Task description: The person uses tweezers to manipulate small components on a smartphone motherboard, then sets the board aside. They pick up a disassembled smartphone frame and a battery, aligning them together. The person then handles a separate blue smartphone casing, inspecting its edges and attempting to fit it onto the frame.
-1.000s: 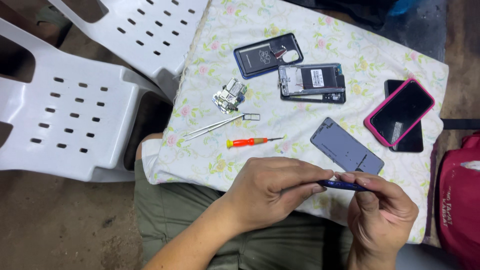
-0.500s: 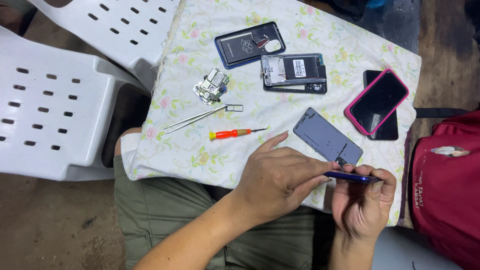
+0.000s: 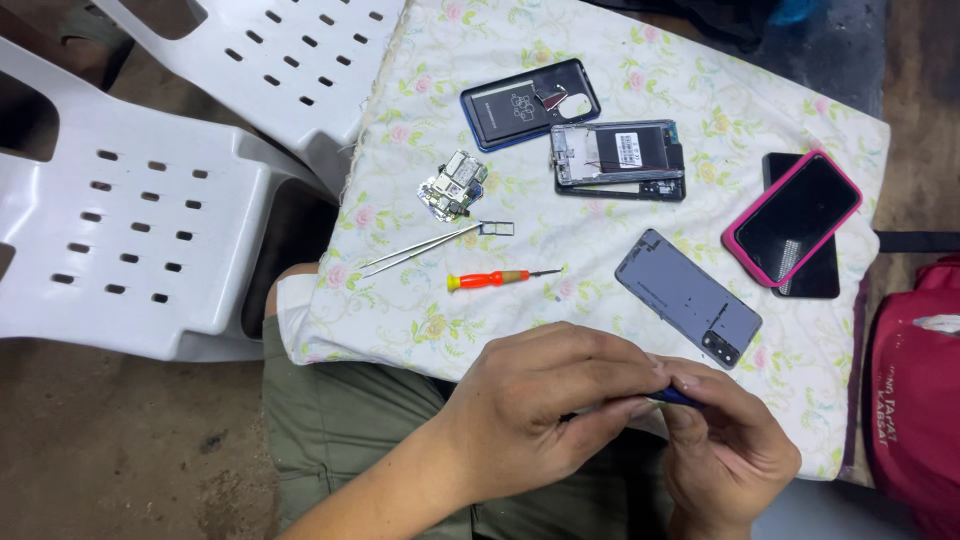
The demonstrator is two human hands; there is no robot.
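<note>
Head view: left hand [image 3: 540,405] and right hand [image 3: 725,450] both pinched around blue tool [image 3: 678,397].

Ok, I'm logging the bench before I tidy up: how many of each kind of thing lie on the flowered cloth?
Phones or phone shells and covers: 5 (open back shell, open frame, grey back cover, pink-cased phone, black phone beneath it)
Circuit boards: 1
Tweezers: 1
Screwdrivers: 1
Total: 8
</note>
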